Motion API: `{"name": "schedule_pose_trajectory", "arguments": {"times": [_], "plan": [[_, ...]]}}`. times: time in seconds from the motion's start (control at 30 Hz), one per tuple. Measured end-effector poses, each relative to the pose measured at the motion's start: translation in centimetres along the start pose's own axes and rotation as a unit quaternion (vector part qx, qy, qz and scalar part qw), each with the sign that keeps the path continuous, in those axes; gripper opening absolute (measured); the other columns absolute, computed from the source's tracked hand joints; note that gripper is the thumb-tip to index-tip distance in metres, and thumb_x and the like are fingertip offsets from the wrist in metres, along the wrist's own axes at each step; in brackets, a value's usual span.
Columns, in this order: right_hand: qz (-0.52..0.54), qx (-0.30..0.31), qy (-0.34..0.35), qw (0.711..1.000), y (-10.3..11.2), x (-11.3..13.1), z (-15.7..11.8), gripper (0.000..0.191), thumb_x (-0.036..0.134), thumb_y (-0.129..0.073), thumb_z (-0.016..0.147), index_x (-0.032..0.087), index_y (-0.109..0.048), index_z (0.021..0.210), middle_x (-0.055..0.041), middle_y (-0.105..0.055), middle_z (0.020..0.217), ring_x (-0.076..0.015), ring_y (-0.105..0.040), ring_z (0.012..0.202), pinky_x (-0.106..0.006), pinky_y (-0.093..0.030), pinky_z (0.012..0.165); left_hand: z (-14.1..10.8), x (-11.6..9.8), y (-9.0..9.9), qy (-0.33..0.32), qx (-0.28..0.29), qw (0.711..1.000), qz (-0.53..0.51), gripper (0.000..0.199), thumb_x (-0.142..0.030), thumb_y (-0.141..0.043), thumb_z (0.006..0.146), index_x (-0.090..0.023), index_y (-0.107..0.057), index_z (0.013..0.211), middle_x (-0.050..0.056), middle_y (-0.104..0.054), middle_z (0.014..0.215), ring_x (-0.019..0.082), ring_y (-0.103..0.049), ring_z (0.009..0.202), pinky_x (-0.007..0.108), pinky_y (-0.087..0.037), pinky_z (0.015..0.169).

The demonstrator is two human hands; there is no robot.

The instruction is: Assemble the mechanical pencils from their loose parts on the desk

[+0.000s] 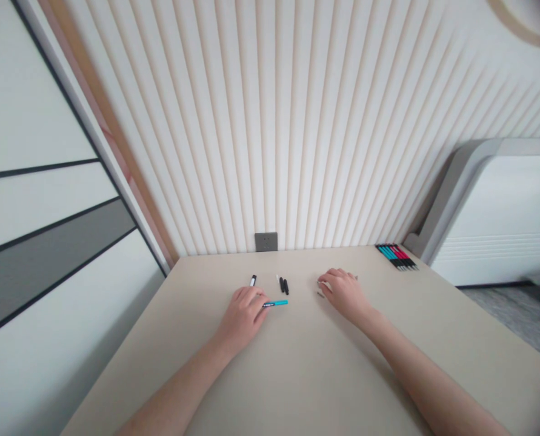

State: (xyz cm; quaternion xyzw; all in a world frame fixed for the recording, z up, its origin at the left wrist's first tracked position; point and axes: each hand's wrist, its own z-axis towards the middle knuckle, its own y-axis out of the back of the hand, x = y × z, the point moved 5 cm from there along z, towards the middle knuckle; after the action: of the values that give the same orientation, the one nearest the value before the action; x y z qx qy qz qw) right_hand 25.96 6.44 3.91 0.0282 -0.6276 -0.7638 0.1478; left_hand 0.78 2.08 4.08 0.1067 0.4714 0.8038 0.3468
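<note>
My left hand point(246, 309) is closed round one end of a bright blue pen barrel point(276, 303), which points right, low over the table. Just behind that hand lies a black-and-white piece point(253, 281), partly covered by my fingers. My right hand point(342, 290) rests at the table with thumb and fingertips drawn together; whatever is between them is too small to name. Near its thumb lies a small greyish pen part point(320, 295), and another light bit point(356, 277) shows past the fingers. Between my hands are two short black pieces point(283, 286) beside a thin white one point(277, 278).
A row of several blue and red pens with black grips point(397, 257) lies at the table's far right corner. The pale table point(297, 375) meets a ribbed wall with a dark socket point(266, 242). A white cabinet point(46, 290) stands left, a grey-framed headboard point(492, 212) right.
</note>
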Motion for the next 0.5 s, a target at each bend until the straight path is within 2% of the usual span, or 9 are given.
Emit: {"name": "schedule_pose_trajectory", "arguments": {"times": [0.13, 0.23, 0.37, 0.5], "plan": [[0.039, 0.017, 0.052, 0.998, -0.5, 4.0, 2.8, 0.029, 0.031, -0.044, 0.095, 0.022, -0.069, 0.108, -0.0086, -0.067, 0.110, -0.0213, -0.058, 0.105, -0.032, -0.037, 0.090, 0.0, -0.1, 0.2, -0.002, -0.007, 1.000, -0.005, 0.010, -0.019, -0.057, 0.088, -0.022, -0.063, 0.095, 0.005, -0.061, 0.099, 0.022, -0.057, 0.095, 0.043, -0.046, 0.090], [0.035, 0.056, 0.040, 0.997, -1.7, 6.5, 5.2, 0.032, 0.034, -0.044, 0.094, 0.022, -0.069, 0.110, -0.0087, -0.068, 0.110, -0.0216, -0.058, 0.106, -0.030, -0.038, 0.090, -0.1, -0.1, 0.1, -0.001, 0.000, 1.000, -0.010, 0.009, -0.018, -0.057, 0.088, -0.021, -0.062, 0.096, 0.005, -0.060, 0.099, 0.022, -0.057, 0.096, 0.043, -0.045, 0.091], [0.027, 0.066, 0.047, 0.996, -3.0, 8.8, 7.6, 0.029, 0.034, -0.049, 0.091, 0.020, -0.073, 0.098, -0.0110, -0.070, 0.104, -0.0247, -0.059, 0.104, -0.033, -0.039, 0.087, -0.2, 0.0, 0.0, 0.004, 0.004, 1.000, -0.014, 0.010, -0.018, -0.057, 0.088, -0.021, -0.061, 0.096, 0.005, -0.060, 0.100, 0.022, -0.056, 0.096, 0.042, -0.044, 0.092], [0.024, 0.070, 0.041, 0.996, -4.0, 9.7, 8.5, 0.026, 0.024, -0.050, 0.089, 0.015, -0.074, 0.088, -0.0152, -0.070, 0.102, -0.0268, -0.059, 0.103, -0.037, -0.037, 0.088, -0.2, 0.0, 0.0, 0.009, 0.003, 1.000, -0.014, 0.009, -0.019, -0.057, 0.088, -0.021, -0.061, 0.095, 0.005, -0.060, 0.099, 0.021, -0.056, 0.095, 0.042, -0.044, 0.091]]}}
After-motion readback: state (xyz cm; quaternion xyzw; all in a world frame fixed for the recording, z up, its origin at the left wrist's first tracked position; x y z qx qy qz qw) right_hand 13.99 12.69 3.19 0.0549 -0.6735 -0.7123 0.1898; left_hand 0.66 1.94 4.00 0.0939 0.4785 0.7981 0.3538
